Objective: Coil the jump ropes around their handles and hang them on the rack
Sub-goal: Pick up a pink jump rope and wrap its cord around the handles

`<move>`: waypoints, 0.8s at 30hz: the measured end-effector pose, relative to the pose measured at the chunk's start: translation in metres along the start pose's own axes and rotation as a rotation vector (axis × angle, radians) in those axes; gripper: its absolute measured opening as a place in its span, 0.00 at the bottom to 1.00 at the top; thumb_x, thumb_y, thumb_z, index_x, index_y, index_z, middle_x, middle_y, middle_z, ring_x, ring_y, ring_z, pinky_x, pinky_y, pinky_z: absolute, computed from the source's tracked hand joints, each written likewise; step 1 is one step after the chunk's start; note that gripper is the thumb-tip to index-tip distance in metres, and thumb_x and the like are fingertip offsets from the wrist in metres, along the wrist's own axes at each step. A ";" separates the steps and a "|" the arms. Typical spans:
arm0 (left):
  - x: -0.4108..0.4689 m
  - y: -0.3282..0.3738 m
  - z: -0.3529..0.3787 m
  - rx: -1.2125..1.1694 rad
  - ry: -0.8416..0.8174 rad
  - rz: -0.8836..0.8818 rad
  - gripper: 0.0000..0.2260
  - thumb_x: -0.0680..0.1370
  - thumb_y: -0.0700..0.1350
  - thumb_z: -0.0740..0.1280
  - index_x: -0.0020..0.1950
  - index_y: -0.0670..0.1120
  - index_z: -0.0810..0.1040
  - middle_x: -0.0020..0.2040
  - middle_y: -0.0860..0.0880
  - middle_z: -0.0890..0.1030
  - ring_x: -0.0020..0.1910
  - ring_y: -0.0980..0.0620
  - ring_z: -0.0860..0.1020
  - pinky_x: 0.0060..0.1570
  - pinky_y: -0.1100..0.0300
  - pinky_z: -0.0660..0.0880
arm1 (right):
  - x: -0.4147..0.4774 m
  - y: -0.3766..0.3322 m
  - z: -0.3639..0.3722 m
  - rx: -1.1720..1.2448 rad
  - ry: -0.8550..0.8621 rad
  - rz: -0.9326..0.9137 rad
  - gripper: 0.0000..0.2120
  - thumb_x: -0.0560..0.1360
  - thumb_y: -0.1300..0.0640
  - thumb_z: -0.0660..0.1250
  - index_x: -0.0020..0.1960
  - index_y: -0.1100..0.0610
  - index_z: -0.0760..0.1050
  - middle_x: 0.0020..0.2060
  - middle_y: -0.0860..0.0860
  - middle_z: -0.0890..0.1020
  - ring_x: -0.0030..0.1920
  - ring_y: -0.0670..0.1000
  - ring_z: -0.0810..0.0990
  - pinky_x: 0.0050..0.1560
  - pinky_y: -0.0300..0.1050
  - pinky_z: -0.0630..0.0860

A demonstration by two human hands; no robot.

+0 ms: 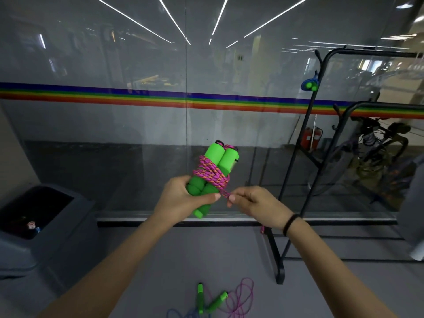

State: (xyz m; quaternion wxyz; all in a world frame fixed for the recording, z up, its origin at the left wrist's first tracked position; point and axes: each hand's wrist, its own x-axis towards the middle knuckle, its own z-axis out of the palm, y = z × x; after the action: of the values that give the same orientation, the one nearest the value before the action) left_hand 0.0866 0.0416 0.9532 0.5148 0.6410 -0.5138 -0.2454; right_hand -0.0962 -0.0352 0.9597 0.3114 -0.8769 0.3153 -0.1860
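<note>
Two green handles (216,165), wound with pink rope (210,173), sit gripped in the left hand (183,199). The right hand (257,203) pinches the rope's free end in its fingers (232,198). Open floor (160,260) runs from the far glass wall (114,145) to the rack (307,143) at right. Near, loose ropes (214,302) lie on it. At left, a bin (68,230) holds a bottle (32,227).

Two green handles (214,174) (wound in pink rope (212,172)) are gripped by the left hand (184,197); the rope end is pinched by the right hand (252,201).
</note>
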 end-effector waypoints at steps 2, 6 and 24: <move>0.001 -0.003 0.003 0.134 0.053 0.005 0.12 0.61 0.50 0.79 0.36 0.46 0.81 0.30 0.51 0.81 0.27 0.61 0.77 0.31 0.69 0.75 | -0.003 -0.006 -0.001 -0.192 0.006 0.007 0.10 0.78 0.51 0.60 0.46 0.52 0.78 0.29 0.45 0.75 0.31 0.41 0.72 0.37 0.42 0.70; 0.001 -0.006 0.007 0.351 0.038 0.057 0.16 0.61 0.52 0.78 0.41 0.44 0.79 0.35 0.49 0.81 0.35 0.54 0.79 0.31 0.66 0.72 | -0.011 -0.021 -0.003 -0.504 -0.002 0.035 0.12 0.77 0.46 0.58 0.52 0.51 0.77 0.48 0.56 0.81 0.52 0.58 0.78 0.49 0.50 0.74; -0.020 -0.017 0.029 0.396 -0.043 0.117 0.22 0.64 0.51 0.76 0.52 0.44 0.75 0.44 0.48 0.82 0.45 0.49 0.80 0.40 0.61 0.73 | -0.013 -0.046 -0.003 -0.015 0.443 -0.169 0.02 0.69 0.57 0.72 0.40 0.54 0.79 0.34 0.47 0.83 0.34 0.42 0.78 0.38 0.29 0.71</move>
State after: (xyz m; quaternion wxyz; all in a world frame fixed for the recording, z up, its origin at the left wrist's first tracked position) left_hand 0.0616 0.0466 0.9235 0.3813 0.6932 -0.5992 -0.1228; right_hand -0.0876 -0.0001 0.9907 0.2115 -0.8402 0.3028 -0.3969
